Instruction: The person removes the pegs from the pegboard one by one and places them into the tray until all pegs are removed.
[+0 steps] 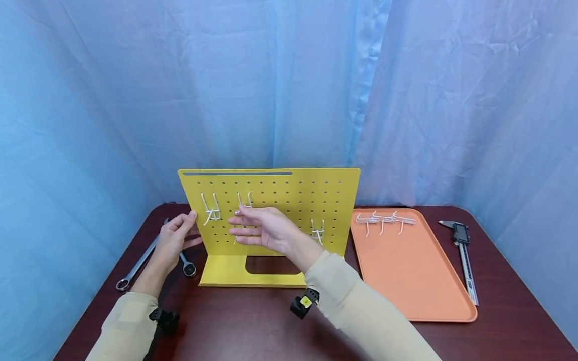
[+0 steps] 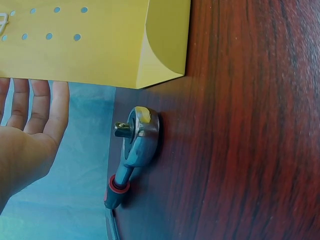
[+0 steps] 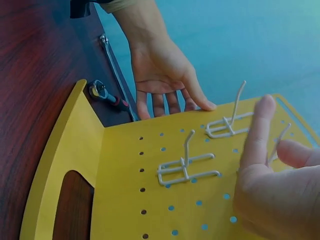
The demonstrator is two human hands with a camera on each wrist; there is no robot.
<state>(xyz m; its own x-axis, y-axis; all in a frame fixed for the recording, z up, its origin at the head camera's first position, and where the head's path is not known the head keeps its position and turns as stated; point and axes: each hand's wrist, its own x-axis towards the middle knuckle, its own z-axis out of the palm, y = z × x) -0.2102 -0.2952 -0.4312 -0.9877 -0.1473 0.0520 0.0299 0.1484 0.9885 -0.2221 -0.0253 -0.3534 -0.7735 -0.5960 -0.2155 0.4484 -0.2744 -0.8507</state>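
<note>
A yellow pegboard (image 1: pixel 325 176) stands on the table, with several white wire hooks on its face. My left hand (image 1: pixel 173 238) holds its left edge, thumb at the front and fingers behind. In front of the board is my right hand (image 1: pixel 266 228), its fingers extended and spread apart. Its thumb and index finger are beside an upper hook (image 3: pixel 281 140), partly hidden; whether they touch it I cannot tell. Left of that is another hook (image 1: pixel 210 213); a lower hook (image 3: pixel 187 170) shows in the right wrist view. One more hook (image 1: pixel 317 232) hangs at the board's right.
An orange tray (image 1: pixel 411 271) on the right carries several white hooks (image 1: pixel 384 219). Beyond it lies a digital caliper (image 1: pixel 462 250). On the left are a wrench (image 1: pixel 140 263) and a ratchet (image 2: pixel 142 140), close to the pegboard's base. Blue curtains surround the dark wooden table (image 1: pixel 230 326).
</note>
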